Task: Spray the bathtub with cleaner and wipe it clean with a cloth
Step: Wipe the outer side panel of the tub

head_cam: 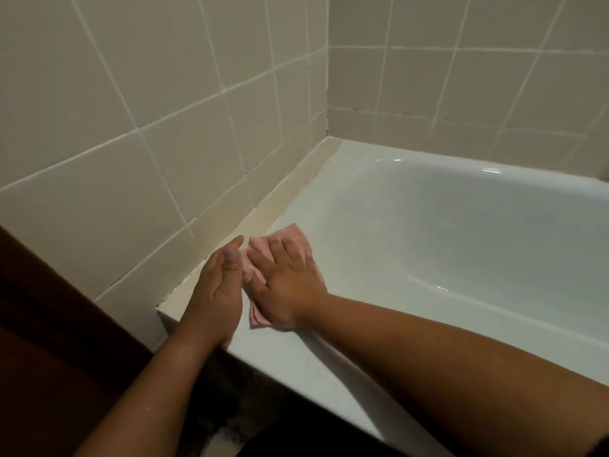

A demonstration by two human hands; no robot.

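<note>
I'm in a bathroom.
A white tub (428,225) sits before me in the corner, beige tiles (164,77) with pale grout (184,108) climb on two sides of it, and a sealant strip (296,177) runs along its edge.

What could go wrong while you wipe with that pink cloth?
1. The right hand presses flat on the pink cloth on the glossy bathtub rim. If the rim is wet, the hand might slip toward the basin.
2. The cloth lies flat on the rim, so the yellowish strip along the tiled wall may get missed.
</note>
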